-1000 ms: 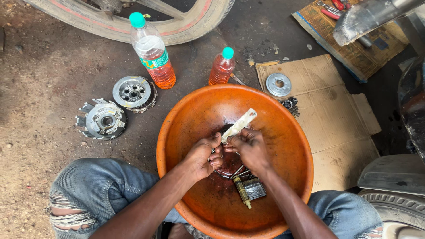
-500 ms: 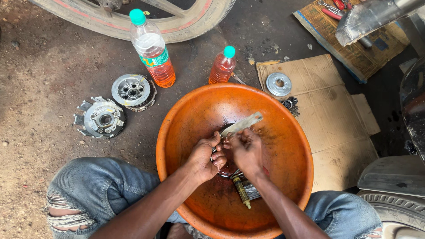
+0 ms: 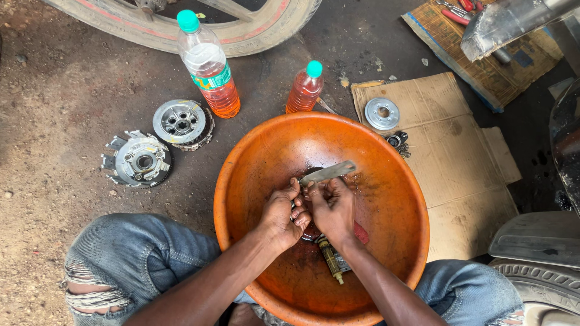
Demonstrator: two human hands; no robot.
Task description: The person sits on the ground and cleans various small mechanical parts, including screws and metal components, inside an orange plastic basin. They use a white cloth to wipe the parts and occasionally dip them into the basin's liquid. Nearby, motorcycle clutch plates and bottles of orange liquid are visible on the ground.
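Inside the orange basin [image 3: 405, 241], left hand [image 3: 281, 214] and right hand [image 3: 332, 208] close fingers around a flat metal strip [image 3: 327, 172] over a largely hidden part, with clutch parts [image 3: 139, 160] at 10 o'clock and two bottles [image 3: 208, 69] at 12.

Single head-worn view, steeply downward and close over the orange basin [image 3: 241, 181] between knees.

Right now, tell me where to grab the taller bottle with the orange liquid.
Take the taller bottle around its clear upper body, just below the green cap, coming from the basin side. It stands upright and apart from the smaller bottle, with open ground around it.
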